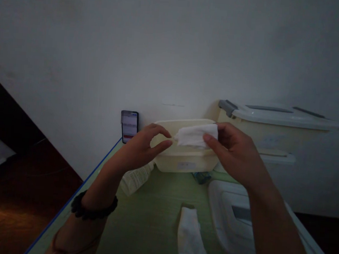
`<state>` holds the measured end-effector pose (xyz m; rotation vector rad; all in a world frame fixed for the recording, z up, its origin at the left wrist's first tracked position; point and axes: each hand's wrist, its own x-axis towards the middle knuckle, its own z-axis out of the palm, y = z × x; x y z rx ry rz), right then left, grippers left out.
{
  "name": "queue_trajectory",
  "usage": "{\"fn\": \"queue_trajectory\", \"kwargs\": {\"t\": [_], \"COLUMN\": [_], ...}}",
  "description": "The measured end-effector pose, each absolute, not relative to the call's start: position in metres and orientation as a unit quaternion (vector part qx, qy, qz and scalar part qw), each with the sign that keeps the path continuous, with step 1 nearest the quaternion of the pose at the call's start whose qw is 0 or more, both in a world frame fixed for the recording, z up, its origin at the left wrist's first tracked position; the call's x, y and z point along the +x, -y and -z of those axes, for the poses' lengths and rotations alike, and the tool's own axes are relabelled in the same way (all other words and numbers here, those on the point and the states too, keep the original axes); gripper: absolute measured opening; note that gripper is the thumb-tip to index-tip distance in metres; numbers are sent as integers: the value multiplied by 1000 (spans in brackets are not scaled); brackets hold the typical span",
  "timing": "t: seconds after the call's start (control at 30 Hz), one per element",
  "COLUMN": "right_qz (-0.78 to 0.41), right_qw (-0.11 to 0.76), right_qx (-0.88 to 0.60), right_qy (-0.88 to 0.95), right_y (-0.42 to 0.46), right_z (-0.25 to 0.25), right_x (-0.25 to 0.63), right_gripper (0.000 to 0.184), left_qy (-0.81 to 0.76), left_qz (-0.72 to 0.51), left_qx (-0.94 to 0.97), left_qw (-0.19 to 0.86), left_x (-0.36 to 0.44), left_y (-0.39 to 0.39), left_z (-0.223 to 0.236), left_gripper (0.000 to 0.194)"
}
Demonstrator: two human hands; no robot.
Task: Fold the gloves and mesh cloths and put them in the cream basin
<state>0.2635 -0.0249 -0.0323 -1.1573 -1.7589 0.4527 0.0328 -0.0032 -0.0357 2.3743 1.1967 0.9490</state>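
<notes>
A small white sock (196,134) is stretched sideways over a cream plastic basin (185,165). My right hand (233,147) grips its right end, thumb in front and fingers behind. At the other end, my left hand (149,143) pinches the narrow tip between thumb and forefinger. Below, a second white sock (191,237) lies lengthwise on the green table (148,218). A pale bottle (137,179) with printed text lies tilted under my left wrist, partly hidden.
A phone (129,127) with a lit screen leans against the wall. A lidded storage box (273,130) stands at the back right. A loose pale lid (223,220) lies partly under my right forearm. A small dark green packet (202,177) sits before the basin.
</notes>
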Motion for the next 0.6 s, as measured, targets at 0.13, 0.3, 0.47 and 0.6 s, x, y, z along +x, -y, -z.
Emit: {"fn": "queue_trajectory", "kwargs": {"t": [0.13, 0.3, 0.47, 0.6], "right_qz": [-146, -174, -184, -146], "right_qw": [379, 283, 223, 216], "right_qx": [-528, -527, -506, -538], "right_qy": [746, 782, 813, 802], "right_y": [22, 33, 41, 38], "right_z": [33, 20, 13, 18], "right_x": [268, 271, 275, 270], "right_gripper": [15, 15, 16, 15], "left_qy": [-514, -605, -631, -604], "left_qz": [-331, -324, -252, -221], "left_qx": [786, 708, 704, 738], "left_qw": [90, 169, 206, 202], "left_x": [28, 19, 12, 12], "left_y": [-10, -28, -36, -38], "left_z": [52, 66, 66, 68], "left_gripper": [38, 67, 68, 43]}}
